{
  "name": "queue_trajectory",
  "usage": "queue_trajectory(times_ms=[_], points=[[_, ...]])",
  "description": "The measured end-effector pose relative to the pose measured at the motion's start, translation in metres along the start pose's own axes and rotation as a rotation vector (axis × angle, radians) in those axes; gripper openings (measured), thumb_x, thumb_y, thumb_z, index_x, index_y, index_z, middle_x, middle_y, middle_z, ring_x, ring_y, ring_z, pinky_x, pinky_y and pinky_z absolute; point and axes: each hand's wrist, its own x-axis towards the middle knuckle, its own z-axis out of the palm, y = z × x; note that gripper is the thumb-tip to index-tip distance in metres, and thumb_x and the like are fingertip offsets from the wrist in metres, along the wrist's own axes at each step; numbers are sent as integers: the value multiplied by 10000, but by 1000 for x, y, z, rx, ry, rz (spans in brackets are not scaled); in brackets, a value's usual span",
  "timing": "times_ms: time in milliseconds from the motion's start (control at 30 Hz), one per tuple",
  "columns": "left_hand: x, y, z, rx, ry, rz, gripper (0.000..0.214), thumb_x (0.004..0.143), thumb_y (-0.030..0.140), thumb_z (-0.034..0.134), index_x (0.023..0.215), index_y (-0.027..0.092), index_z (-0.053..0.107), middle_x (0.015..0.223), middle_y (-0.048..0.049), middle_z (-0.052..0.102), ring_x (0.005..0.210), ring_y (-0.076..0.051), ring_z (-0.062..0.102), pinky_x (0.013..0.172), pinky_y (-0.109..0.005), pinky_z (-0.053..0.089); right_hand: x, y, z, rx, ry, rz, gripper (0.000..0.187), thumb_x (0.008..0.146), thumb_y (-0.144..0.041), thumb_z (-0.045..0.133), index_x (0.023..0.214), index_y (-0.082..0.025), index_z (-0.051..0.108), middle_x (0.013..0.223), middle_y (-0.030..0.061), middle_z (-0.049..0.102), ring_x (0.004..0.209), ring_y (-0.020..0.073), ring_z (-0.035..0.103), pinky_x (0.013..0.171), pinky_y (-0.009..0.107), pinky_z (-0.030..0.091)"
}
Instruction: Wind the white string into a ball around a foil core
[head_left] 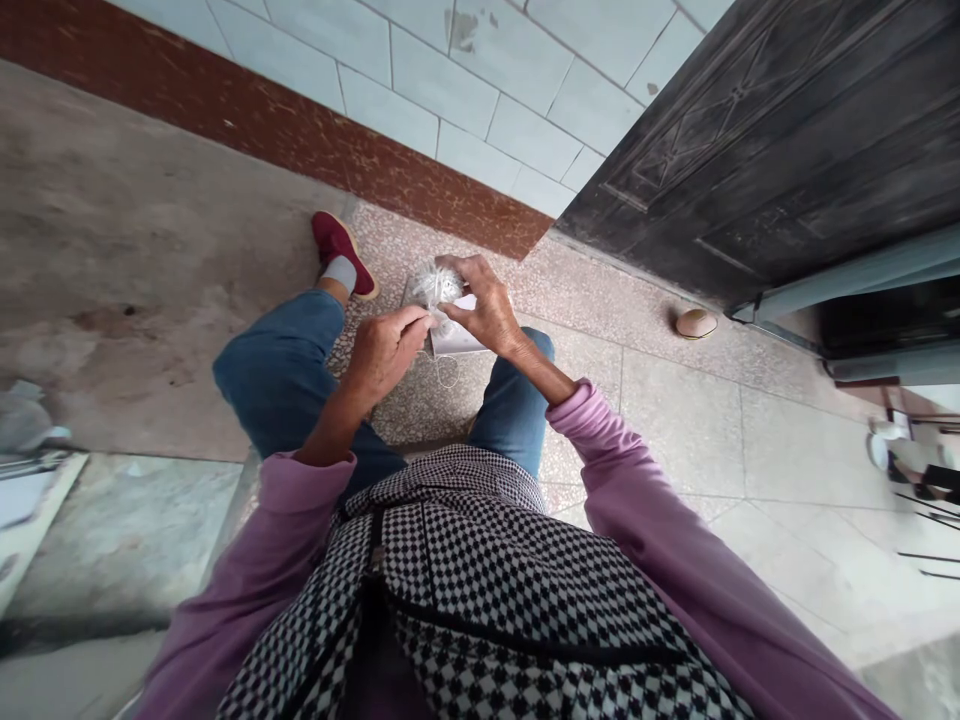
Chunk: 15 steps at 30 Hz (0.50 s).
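Note:
A tangled bundle of white string [436, 284] lies low between my knees, on or just above a pale flat box or card [457, 340]. My left hand [384, 352] is closed in a pinch at the near side of the bundle, with thin white string at its fingertips. My right hand [484, 305] curves round the bundle from the right, fingers on its far side and thumb near my left fingertips. A loose loop of string [448, 384] hangs below the hands. How firmly the right fingers grip is partly hidden.
A tiled wall [450, 90] with a red-brown skirting band stands ahead. To the right are a dark panelled door [720, 150] and a small rounded object [696, 323] on the floor. My red shoe [341, 250] rests left of the bundle.

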Motion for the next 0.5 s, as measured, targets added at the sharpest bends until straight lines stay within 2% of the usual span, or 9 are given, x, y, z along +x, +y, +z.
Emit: queue_trajectory(times_ms=[100, 200, 267, 367, 433, 500], points=[[9, 1, -11, 91, -24, 95, 209, 1033, 288, 872, 829, 266, 833, 874, -69, 759, 921, -294, 686, 887, -381, 572, 2, 23, 10, 36, -33, 22, 612, 646, -681, 1042, 1203, -451, 933, 1266, 30, 856, 1416, 377, 635, 1389, 620, 578], [17, -1, -18, 112, -65, 139, 174, 1004, 296, 866, 834, 265, 850, 970, -83, 773, 1004, -309, 709, 997, -409, 598, 1, 42, 25, 103, -110, 45, 576, 555, -719, 1002, 1047, -442, 891, 1068, 65, 775, 1410, 409, 651, 1298, 654, 583], [21, -6, -21, 86, -80, 117, 151, 972, 294, 885, 830, 256, 849, 994, -77, 770, 1007, -296, 711, 1020, -403, 608, -6, 47, 34, 140, -171, 46, 601, 549, -706, 977, 1080, -434, 904, 1097, 75, 791, 1379, 416, 690, 1204, 652, 619], [21, -16, -26, -19, -92, 26, 204, 983, 344, 903, 815, 246, 841, 967, -72, 773, 994, -286, 719, 978, -382, 625, -24, 43, 42, 140, -232, 116, 800, 520, -671, 995, 1269, -395, 947, 1236, 81, 854, 1267, 404, 742, 1083, 650, 661], [19, -26, -27, -113, -84, -54, 274, 1014, 404, 908, 806, 241, 833, 905, -69, 769, 942, -279, 713, 917, -371, 625, -35, 37, 43, 142, -254, 167, 917, 521, -691, 1012, 1381, -378, 954, 1264, 77, 867, 1278, 412, 760, 1086, 665, 673], [14, -36, -25, -222, -48, -142, 308, 992, 427, 947, 795, 231, 815, 837, -61, 745, 870, -257, 693, 850, -351, 601, -41, 31, 43, 181, -259, 176, 930, 521, -713, 1027, 1388, -385, 964, 1225, 70, 867, 1350, 431, 756, 1108, 676, 669]])
